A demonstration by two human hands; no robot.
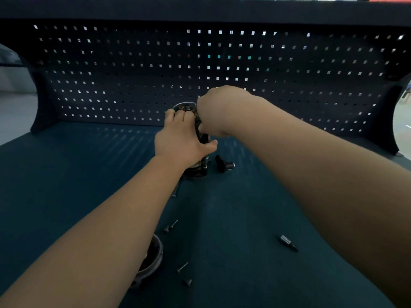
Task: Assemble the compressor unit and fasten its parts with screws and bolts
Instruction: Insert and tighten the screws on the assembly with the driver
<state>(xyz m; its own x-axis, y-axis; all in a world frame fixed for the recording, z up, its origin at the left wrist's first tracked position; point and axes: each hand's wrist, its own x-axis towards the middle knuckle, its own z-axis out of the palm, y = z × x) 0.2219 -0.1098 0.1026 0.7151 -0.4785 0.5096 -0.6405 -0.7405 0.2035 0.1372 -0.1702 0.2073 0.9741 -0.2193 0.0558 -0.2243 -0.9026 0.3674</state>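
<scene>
Steel screws point(174, 225), socket bit point(288, 242) loose on mat point(222, 207); left forearm point(100, 230) overlaps round cover point(155, 256).

The pegboard point(111, 85) walls off the far side. Loose screws point(171, 226), a socket bit point(288, 242) and a black knob point(224, 164) dot the middle; the mat point(66, 163) lies open at left.
</scene>
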